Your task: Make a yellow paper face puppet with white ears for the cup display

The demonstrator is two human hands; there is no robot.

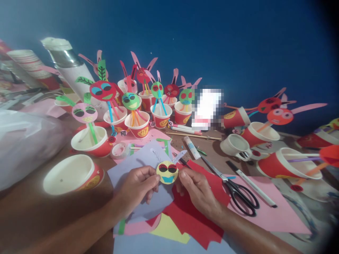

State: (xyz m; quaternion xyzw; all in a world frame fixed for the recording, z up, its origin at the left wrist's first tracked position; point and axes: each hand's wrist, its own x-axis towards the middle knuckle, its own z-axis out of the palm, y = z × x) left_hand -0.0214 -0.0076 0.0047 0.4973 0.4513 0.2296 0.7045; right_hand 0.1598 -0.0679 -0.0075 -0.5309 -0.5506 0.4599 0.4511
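Observation:
Between both hands is a round yellow paper face (166,179) with dark eyes, red lids, a blue mouth and two pale lilac ears. My left hand (141,181) pinches its left edge, and my right hand (194,185) pinches the right edge. Beneath them lie a lilac paper sheet (132,208) and cut red paper (203,225). Black-handled scissors (227,181) rest with spread blades just right of my right hand. A white marker (251,183) lies past them on pink paper (280,211).
Several red paper cups with paper faces on strips, such as a front one (90,139), stand along the back. A bare cup (71,174), a white mug (235,145), a glue stick (192,147), a thermos (66,60) and a plastic bag (29,148) are around.

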